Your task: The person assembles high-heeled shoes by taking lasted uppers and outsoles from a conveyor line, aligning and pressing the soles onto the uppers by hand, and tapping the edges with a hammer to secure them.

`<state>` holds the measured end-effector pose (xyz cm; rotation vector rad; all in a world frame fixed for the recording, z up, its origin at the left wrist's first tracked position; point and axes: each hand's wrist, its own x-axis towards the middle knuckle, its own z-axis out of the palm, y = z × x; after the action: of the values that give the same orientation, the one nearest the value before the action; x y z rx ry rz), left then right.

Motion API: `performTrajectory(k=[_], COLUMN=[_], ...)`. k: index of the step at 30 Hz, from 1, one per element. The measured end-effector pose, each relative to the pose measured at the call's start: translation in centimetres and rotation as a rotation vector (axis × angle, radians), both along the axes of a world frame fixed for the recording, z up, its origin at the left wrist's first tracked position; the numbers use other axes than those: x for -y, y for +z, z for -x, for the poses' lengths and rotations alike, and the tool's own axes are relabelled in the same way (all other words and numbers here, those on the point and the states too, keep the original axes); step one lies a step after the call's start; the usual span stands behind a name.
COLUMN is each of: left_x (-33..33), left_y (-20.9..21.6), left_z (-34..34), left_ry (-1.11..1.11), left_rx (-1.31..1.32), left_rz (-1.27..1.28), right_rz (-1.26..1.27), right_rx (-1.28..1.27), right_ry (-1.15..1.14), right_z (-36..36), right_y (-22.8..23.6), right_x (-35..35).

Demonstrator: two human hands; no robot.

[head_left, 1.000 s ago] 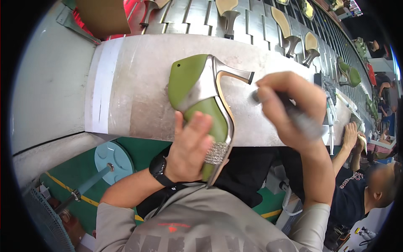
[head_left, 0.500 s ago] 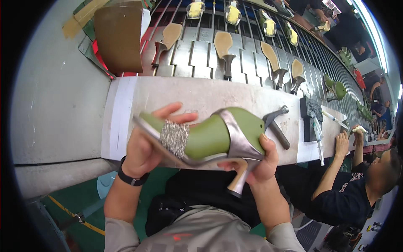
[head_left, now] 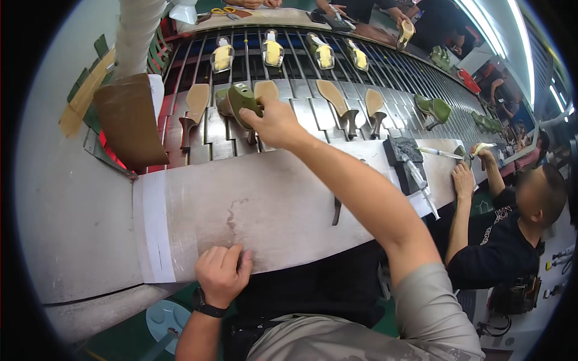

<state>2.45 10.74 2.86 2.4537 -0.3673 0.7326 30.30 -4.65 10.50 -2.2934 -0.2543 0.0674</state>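
My right hand (head_left: 274,123) reaches out over the slatted conveyor (head_left: 301,78) and grips a green high-heeled shoe (head_left: 241,99), holding it just above the slats beside a tan sole (head_left: 197,102). My left hand (head_left: 221,271) rests at the near edge of the white workbench (head_left: 253,204), fingers curled loosely, holding nothing. A dark watch sits on that wrist.
Several tan soles with heels (head_left: 337,102) and yellow lasts (head_left: 272,53) ride the conveyor. A hammer (head_left: 337,210) lies on the bench under my right arm. A dark glue block (head_left: 404,157) with brushes sits to the right, where a co-worker (head_left: 518,222) works. A brown cardboard piece (head_left: 129,120) stands left.
Earlier both hands held the green shoe over the bench. Now the right hand alone has carried it out to the conveyor, and the left hand has dropped to the bench edge.
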Motion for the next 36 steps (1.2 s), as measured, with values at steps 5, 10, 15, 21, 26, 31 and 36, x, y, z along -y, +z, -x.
performTrajectory(k=[5,10,15,21,26,31,36], left_x=[-0.2,-0.4,0.0,-0.2,-0.1,-0.6,-0.6], left_y=[0.0,0.2,0.2,2.7,3.5,3.7,3.5], left_z=[-0.1,0.0,-0.5,-1.9,-2.7,-2.4,-2.6], left_ry=[-0.013,0.006,0.038,-0.009,-0.017,-0.002,0.032], left_rx=[-0.027,-0.115,-0.164,-0.202,-0.341,-0.468,-0.502], left_rz=[-0.03,-0.075,-0.088,-0.137,-0.142,-0.164,-0.151], right_rz=[0.478,1.207,1.207,0.713,0.795,0.924,0.955], right_rx=[0.554,-0.076,-0.13,0.098,0.375,0.104,0.257], right_ry=[0.099,0.114,-0.111,-0.646,-0.513,-0.306,-0.443], right_z=[-5.4,-13.5,-19.1,-27.1,-36.3,-45.2,-45.4], right_y=[3.1,2.3,-4.3,-1.6,-0.5,-4.4,-6.7], right_x=[10.6,22.9,31.4,35.7,35.9,32.4,31.1])
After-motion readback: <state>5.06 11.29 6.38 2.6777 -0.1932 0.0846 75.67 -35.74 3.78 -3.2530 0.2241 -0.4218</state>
